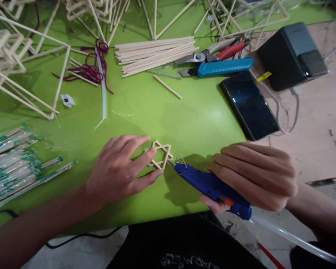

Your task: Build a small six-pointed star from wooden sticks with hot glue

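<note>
A small star-shaped frame of short wooden sticks lies on the green tabletop. My left hand steadies it from the left, with the thumb at its lower corner and fingertips on its left side. Blue and held from the right, a hot glue gun has its metal nozzle at the frame's lower right edge. My right hand is wrapped around the gun's body, near an orange trigger. A clear glue stick extends from the gun's back end. Thin glue strands show near the nozzle.
Beyond the hands lie a bundle of wooden sticks, a blue utility knife, red-handled pruners and purple cord. A phone and a dark box sit right. Wrapped chopsticks and stick structures occupy the left.
</note>
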Demonstrator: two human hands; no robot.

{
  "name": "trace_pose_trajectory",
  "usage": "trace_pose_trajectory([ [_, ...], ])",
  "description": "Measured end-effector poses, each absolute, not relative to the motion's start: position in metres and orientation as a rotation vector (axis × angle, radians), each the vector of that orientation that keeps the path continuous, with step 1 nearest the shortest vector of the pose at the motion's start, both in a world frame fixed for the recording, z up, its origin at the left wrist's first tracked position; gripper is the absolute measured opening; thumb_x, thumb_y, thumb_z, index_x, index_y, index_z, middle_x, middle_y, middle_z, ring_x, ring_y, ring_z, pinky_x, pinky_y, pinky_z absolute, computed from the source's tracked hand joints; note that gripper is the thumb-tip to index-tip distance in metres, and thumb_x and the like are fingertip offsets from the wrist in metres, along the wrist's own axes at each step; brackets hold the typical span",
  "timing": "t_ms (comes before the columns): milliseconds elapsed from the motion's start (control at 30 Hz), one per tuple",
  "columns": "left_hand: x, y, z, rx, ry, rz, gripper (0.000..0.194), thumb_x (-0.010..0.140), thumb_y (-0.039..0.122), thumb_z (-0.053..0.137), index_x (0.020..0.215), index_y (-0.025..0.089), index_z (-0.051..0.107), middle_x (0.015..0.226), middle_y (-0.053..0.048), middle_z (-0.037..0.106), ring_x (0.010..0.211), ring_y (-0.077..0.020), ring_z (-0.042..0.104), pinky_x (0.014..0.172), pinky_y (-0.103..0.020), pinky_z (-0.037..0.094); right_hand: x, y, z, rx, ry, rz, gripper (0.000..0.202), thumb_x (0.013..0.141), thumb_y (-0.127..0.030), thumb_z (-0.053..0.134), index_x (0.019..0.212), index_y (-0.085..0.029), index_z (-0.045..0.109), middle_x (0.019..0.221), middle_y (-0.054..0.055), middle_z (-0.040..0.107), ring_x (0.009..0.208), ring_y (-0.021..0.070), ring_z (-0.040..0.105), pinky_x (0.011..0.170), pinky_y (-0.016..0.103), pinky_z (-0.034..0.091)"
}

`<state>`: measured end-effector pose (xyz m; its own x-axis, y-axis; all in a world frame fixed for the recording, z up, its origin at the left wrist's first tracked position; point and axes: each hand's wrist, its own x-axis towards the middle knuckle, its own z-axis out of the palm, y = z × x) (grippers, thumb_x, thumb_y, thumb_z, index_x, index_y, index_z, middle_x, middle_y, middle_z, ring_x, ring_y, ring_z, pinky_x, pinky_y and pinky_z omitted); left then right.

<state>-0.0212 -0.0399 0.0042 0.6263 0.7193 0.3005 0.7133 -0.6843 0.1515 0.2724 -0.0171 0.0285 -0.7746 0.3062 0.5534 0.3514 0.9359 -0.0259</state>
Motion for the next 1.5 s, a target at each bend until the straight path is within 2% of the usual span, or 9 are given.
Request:
trace_pose_trajectory([
  [267,-0.0209,-0.0404,0.0026,2.836,1.24,0.575,0.039,0.084,0.047,0.075,0.104,0.014,0.071,0.116,-0.016,0.071,0.097,-0.0296,0.068,0.075,-0.048,0.06,0.2741,-0.0208,0.037,-0.436,-2.558,-0.102,0.031,0.085,-0.044,0.07,0.077,-0.015,0.065,0.067,0.008,0.067,0.068,0.0213,0.066,0.056,0.036,0.053],
  [433,-0.0206,-0.04,0.001,2.837,1.231,0.583,0.038,0.085,0.047,0.074,0.104,0.014,0.072,0.115,-0.016,0.072,0.097,-0.0295,0.068,0.074,-0.048,0.06,0.273,-0.0184,0.0361,-0.43,-2.596,-0.118,0.036,0.088,-0.049,0.068,0.071,-0.018,0.064,0.063,0.006,0.065,0.062,0.0186,0.062,0.052,0.033,0.051],
  [567,-0.0197,-0.0404,0.0018,2.825,1.242,0.583,0.036,0.087,0.046,0.072,0.104,0.015,0.072,0.116,-0.016,0.071,0.098,-0.0296,0.068,0.074,-0.047,0.06,0.2713,-0.018,0.0365,-0.383,-2.605,-0.122,0.038,0.084,-0.048,0.071,0.066,-0.016,0.064,0.059,0.006,0.063,0.056,0.0182,0.06,0.048,0.033,0.049],
  [867,-0.0209,-0.0407,0.0077,2.827,1.237,0.505,0.034,0.088,0.045,0.071,0.105,0.015,0.071,0.117,-0.016,0.07,0.101,-0.0301,0.067,0.078,-0.045,0.058,0.2699,-0.0205,0.0372,-0.394,-2.606,-0.176,0.037,0.085,-0.048,0.071,0.064,-0.018,0.063,0.06,0.006,0.063,0.056,0.0167,0.058,0.047,0.032,0.048],
  [1067,-0.0224,-0.0423,0.0052,2.815,1.264,0.483,0.033,0.09,0.046,0.068,0.106,0.017,0.071,0.119,-0.015,0.07,0.103,-0.0297,0.067,0.08,-0.045,0.057,0.2696,-0.0252,0.0377,-0.396,-2.604,-0.2,0.033,0.087,-0.046,0.068,0.072,-0.017,0.064,0.067,0.006,0.066,0.062,0.0174,0.06,0.052,0.032,0.05],
  [1233,-0.0228,-0.0433,0.0049,2.82,1.267,0.466,0.033,0.09,0.046,0.068,0.108,0.019,0.071,0.12,-0.014,0.069,0.104,-0.0292,0.066,0.082,-0.045,0.057,0.2707,-0.0263,0.0354,-0.402,-2.61,-0.183,0.032,0.084,-0.046,0.073,0.076,-0.016,0.063,0.064,0.004,0.062,0.062,0.0179,0.061,0.054,0.033,0.05],
  [1500,-0.0232,-0.0424,0.0046,2.816,1.265,0.478,0.033,0.091,0.047,0.067,0.107,0.019,0.071,0.119,-0.013,0.069,0.104,-0.0285,0.066,0.083,-0.045,0.057,0.2685,-0.0252,0.038,-0.429,-2.602,-0.172,0.031,0.086,-0.044,0.07,0.071,-0.018,0.061,0.064,0.005,0.064,0.06,0.0168,0.06,0.053,0.032,0.05],
])
